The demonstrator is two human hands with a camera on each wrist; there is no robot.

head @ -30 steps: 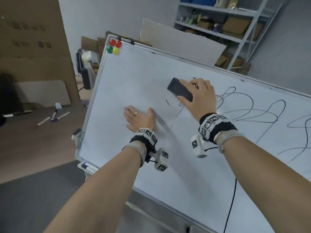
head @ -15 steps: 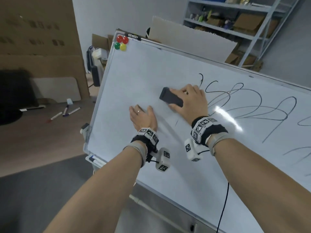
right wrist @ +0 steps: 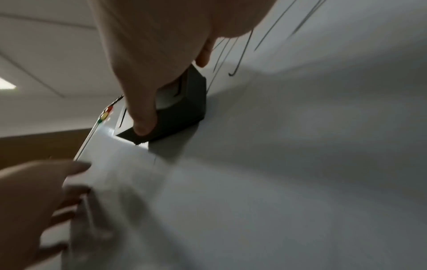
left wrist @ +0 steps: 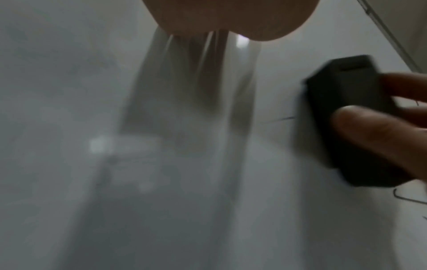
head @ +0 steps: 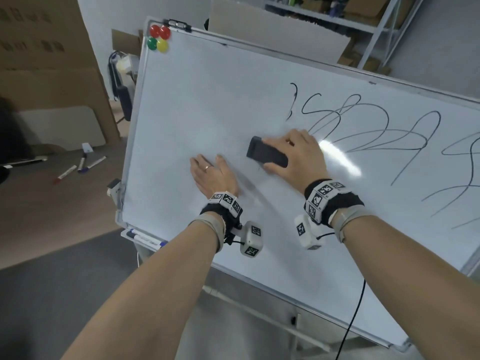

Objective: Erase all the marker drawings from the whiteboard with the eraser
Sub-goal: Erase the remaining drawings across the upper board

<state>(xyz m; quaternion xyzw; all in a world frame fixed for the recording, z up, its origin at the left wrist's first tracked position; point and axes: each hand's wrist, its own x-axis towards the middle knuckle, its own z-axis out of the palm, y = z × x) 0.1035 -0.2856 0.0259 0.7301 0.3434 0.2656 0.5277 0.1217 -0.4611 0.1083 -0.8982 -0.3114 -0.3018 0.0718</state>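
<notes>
A tilted whiteboard (head: 207, 94) carries black marker scribbles (head: 376, 131) over its right half; its left half is wiped white. My right hand (head: 296, 154) grips a black eraser (head: 265, 154) and presses it flat on the board, just left of the scribbles. The right wrist view shows the thumb on the eraser (right wrist: 182, 107) and lines (right wrist: 242, 53) beyond it. My left hand (head: 210, 172) lies flat on the board, fingers straight, left of the eraser (left wrist: 346, 117). A short stroke (left wrist: 282, 118) remains beside it.
Several coloured magnets (head: 159, 38) sit in the board's top left corner. Markers (head: 145, 237) lie in the tray under its lower left edge. More markers (head: 78, 167) lie on the floor at left. Cardboard (head: 39, 61) and a shelf (head: 337, 11) stand behind.
The right hand has slid the eraser down and left across the board, wiping the strokes that were below it. The left hand has stayed flat on the board.
</notes>
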